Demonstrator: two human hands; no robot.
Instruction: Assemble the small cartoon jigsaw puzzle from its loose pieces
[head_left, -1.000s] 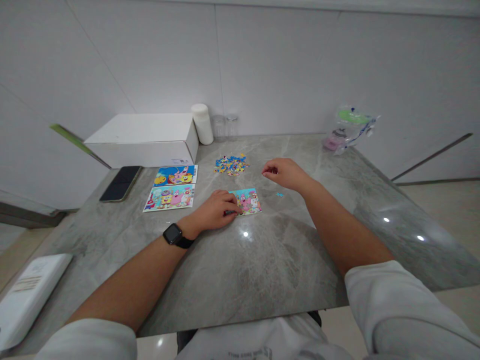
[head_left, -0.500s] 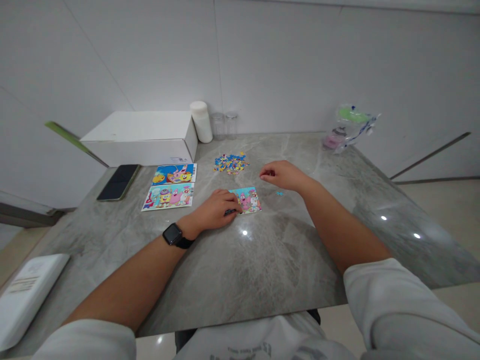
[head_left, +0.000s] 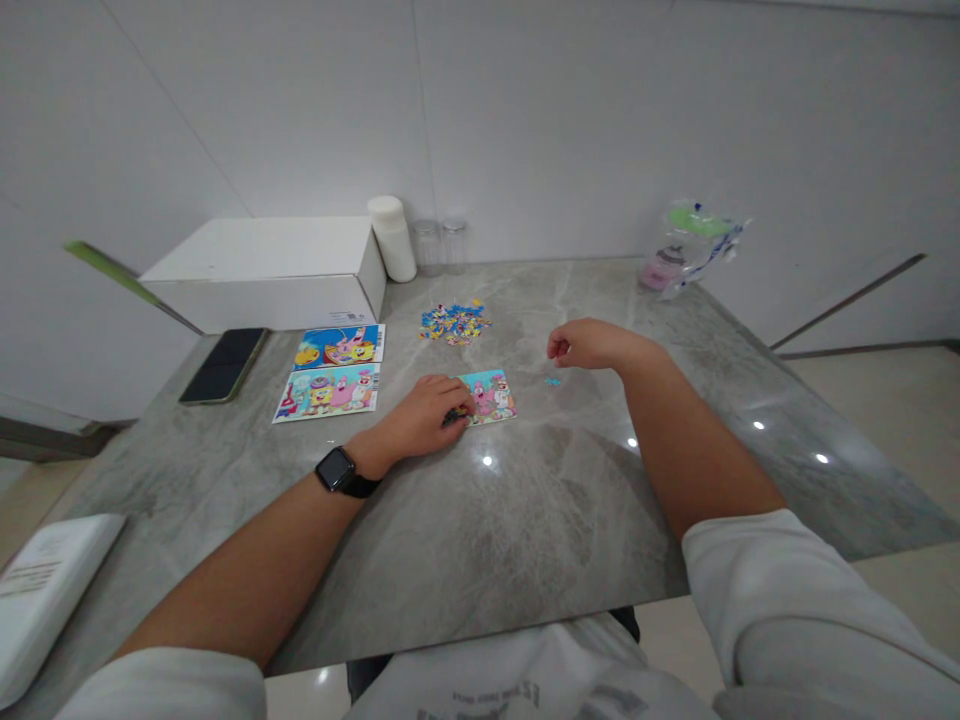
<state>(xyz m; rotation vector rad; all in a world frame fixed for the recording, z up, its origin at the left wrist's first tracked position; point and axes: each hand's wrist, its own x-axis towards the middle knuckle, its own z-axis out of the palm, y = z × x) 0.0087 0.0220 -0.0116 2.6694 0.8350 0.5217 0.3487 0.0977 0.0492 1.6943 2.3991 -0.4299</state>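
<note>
The right hand (head_left: 589,345), curled on I can't tell what, has shifted away from the multicoloured heap of small jigsaw pieces (head_left: 454,323), seemingly pausing its picking, while the left hand (head_left: 427,417), grip unclear, rests on the flat turquoise-and-pink cartoon puzzle (head_left: 493,397) on the grey marbled desk (head_left: 525,550).

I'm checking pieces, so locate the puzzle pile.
In the head view, the puzzle pile lies near centre, beyond the left hand, right of the farther card.
</note>
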